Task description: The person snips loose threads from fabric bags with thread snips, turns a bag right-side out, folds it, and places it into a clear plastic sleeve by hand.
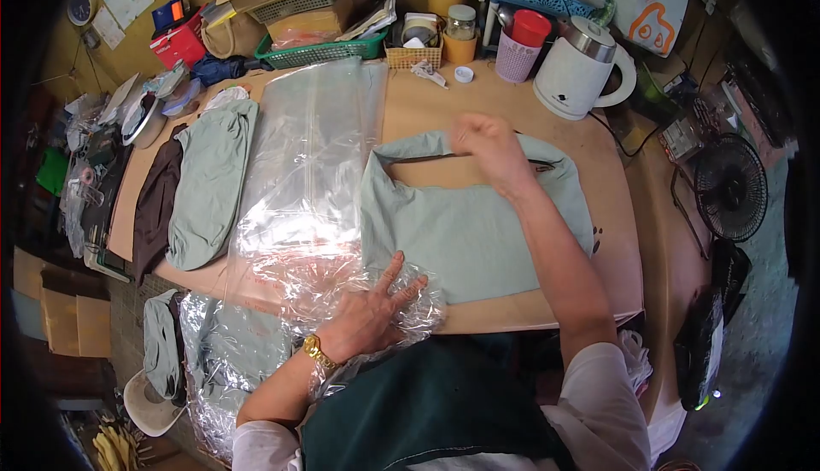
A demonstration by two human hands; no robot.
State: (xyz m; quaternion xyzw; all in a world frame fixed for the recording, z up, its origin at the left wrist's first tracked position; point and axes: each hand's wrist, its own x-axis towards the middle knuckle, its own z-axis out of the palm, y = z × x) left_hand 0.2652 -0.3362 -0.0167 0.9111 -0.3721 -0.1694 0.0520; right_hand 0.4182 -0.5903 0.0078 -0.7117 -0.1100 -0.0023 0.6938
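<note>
A pale sage-green folded garment (465, 232) lay flat in the middle of the wooden table (615, 240), a broad, nearly square block of cloth with soft creases; its far edge dipped into a neckline-like opening with a band (410, 148) running across it. The cloth's long axis ran left to right across the table, with the opening pointing away from the person.

The left hand (376, 309) lay palm down with fingers spread, pressing the crinkled end of a clear plastic bag (307, 172) at the garment's near left corner; a gold watch (318, 351) sat on that wrist. The right hand (483, 142) was raised over the garment's far edge, blurred, so whether its fingers were curled shut or pinching cloth could not be told.

The garment's near edge lay just short of the table's front edge, and its right end reached near the right edge. Bare wood lay beyond the far edge, up to a white electric kettle (581, 65) and a pink cup (518, 57). To the left, past the plastic, lay a second green garment (209, 185) and a brown garment (155, 202).
</note>
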